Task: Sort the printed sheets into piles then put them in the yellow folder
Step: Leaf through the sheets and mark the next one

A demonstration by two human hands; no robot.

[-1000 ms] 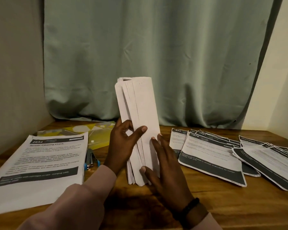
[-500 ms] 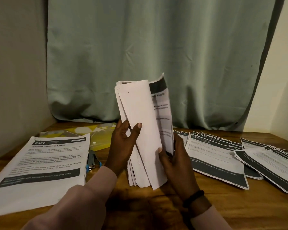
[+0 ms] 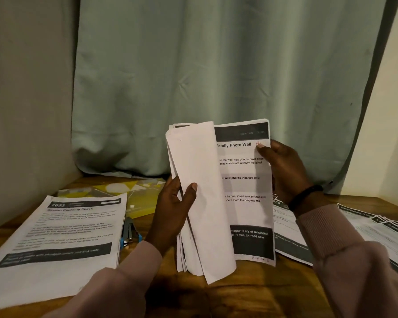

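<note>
On the far left lies my sorted pile [image 3: 55, 235], with the stapler [image 3: 130, 232] beside it and the yellow folder [image 3: 133, 198] behind, half hidden by that pile. My left hand [image 3: 172, 212] grips the unsorted stack [image 3: 193, 203] upright, thumb across it, so the pages fan. My right hand [image 3: 283, 171] pinches one sheet [image 3: 244, 191] open at its edge so I can read its title. More piles [image 3: 377, 228] lie on the right, under my sleeve, leaving me little room there.

Yellow folder [image 3: 145, 203] (white geometric shapes), grey-green curtain [image 3: 216, 76]
</note>
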